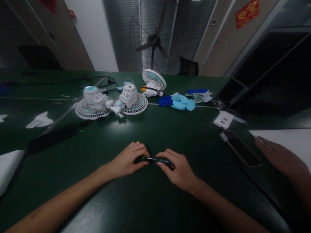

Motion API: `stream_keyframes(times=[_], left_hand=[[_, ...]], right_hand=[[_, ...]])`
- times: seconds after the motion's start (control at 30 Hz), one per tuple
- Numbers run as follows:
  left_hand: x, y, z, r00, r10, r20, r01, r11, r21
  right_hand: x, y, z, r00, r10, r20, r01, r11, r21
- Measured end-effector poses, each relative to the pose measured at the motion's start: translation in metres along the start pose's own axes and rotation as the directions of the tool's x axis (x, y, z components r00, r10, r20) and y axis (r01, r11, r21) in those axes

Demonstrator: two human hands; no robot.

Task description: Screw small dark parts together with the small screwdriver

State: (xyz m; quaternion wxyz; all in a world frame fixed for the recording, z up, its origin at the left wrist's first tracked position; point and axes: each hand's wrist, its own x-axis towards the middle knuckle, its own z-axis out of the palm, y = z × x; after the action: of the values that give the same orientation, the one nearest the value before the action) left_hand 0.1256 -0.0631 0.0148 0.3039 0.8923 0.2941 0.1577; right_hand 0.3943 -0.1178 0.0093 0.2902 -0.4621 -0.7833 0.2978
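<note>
In front of me, over the green table (pixel 116 200), my right hand (pixel 181 168) is closed round the dark handle of a screwdriver (pixel 165 161). Its short metal shaft points left, toward my left hand (pixel 131 158). My left fingers and thumb pinch a small dark piece (pixel 139 159) with a green end at the shaft's far end. Most of that piece is hidden by my fingers, so its kind cannot be told. The two hands are close together, a short gap apart, with the shaft bridging it.
Two white fans (pixel 93 100) lie face down; another fan (pixel 154 82) stands tilted behind. Light-blue fan blades (pixel 183 102) lie beside blue gloves (pixel 165 100). On the right are a phone (pixel 240 147), a white box (pixel 223 119) and another person's hand (pixel 279 155). A dark long case (pixel 54 137) lies left.
</note>
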Motion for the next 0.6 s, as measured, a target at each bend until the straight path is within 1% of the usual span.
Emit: stream_keyframes(times=[0.1, 0.23, 0.37, 0.43, 0.53, 0.6], left_hand=[[0.001, -0.001, 0.002, 1.0, 0.006, 0.005, -0.006, 1.0, -0.004], [0.0, -0.001, 0.0, 1.0, 0.005, 0.014, -0.005, 1.0, -0.01], [-0.005, -0.002, -0.01, 0.994, 0.032, 0.101, -0.025, 0.998, -0.062], [-0.007, -0.004, -0.014, 0.992, 0.038, 0.123, -0.027, 0.995, -0.092], [-0.008, -0.009, -0.016, 0.991, 0.039, 0.128, -0.024, 0.992, -0.122], [-0.007, -0.016, -0.016, 0.991, 0.04, 0.128, -0.023, 0.991, -0.135]], right_hand=[[0.001, 0.001, 0.002, 1.0, -0.019, 0.006, 0.019, 1.0, -0.007], [0.0, 0.0, 0.001, 0.999, -0.022, -0.026, 0.022, 1.0, -0.015], [0.0, -0.002, -0.003, 0.998, -0.002, -0.057, 0.003, 1.0, 0.019], [0.0, -0.003, -0.004, 0.998, 0.006, -0.056, -0.004, 1.0, 0.031], [0.0, -0.002, -0.005, 0.999, 0.006, -0.054, -0.004, 0.999, 0.035], [0.0, -0.002, -0.005, 0.999, 0.006, -0.054, -0.004, 0.999, 0.039]])
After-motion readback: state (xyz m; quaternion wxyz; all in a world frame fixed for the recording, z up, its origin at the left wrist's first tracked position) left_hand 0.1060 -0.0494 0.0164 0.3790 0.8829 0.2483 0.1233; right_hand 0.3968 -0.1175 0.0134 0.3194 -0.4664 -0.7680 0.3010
